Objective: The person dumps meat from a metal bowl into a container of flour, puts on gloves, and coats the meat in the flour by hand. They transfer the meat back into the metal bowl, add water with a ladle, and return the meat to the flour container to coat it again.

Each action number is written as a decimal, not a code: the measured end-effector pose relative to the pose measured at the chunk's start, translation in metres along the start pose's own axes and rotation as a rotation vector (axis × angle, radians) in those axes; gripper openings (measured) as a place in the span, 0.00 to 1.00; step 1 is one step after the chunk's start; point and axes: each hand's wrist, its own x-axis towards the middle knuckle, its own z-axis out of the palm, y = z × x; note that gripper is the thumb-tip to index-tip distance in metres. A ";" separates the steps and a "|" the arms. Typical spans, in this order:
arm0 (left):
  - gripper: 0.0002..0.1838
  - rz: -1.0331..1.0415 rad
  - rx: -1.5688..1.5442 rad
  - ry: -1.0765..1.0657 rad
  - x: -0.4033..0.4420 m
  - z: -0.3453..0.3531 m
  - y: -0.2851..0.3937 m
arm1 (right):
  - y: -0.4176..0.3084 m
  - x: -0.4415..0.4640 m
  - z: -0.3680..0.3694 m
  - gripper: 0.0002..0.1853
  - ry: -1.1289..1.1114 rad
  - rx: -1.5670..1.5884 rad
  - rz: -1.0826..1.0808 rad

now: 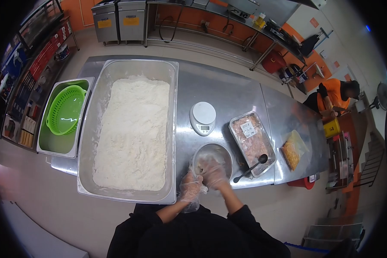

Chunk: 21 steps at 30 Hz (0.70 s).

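Both my hands wear clear plastic gloves and are at a round metal bowl [230, 160] near the table's front edge. My left hand [191, 185] grips the bowl's lower left rim, the loose glove cuff hanging at the wrist. My right hand [214, 174] reaches down into the bowl, smeared by motion, so its fingers cannot be made out. What lies in the bowl is mostly hidden by that hand. Just behind the bowl sits a white kitchen scale [203, 116]. To the right, a clear tray of raw meat [251, 139] carries a written label, and a black spoon [253, 167] rests across its corner.
A large metal pan [85, 165] of white flour fills the table's left part. Beyond it, a green basket [51, 116] sits in a smaller metal pan [58, 148]. A bag of orange-yellow food [292, 152] lies at right. A person in orange [334, 92] stands farther off.
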 end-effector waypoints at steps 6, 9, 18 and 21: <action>0.22 0.090 0.043 0.120 0.000 0.011 -0.027 | 0.032 -0.004 0.000 0.20 -0.260 0.150 -0.058; 0.21 0.128 0.016 0.166 0.003 0.013 -0.026 | 0.028 -0.011 -0.050 0.13 -0.034 0.337 -0.269; 0.21 0.039 0.001 0.002 -0.004 -0.010 0.017 | 0.025 -0.015 0.019 0.20 -0.034 0.036 0.005; 0.23 0.073 -0.037 0.042 -0.002 -0.007 0.013 | 0.029 -0.024 -0.021 0.23 -0.084 0.258 -0.012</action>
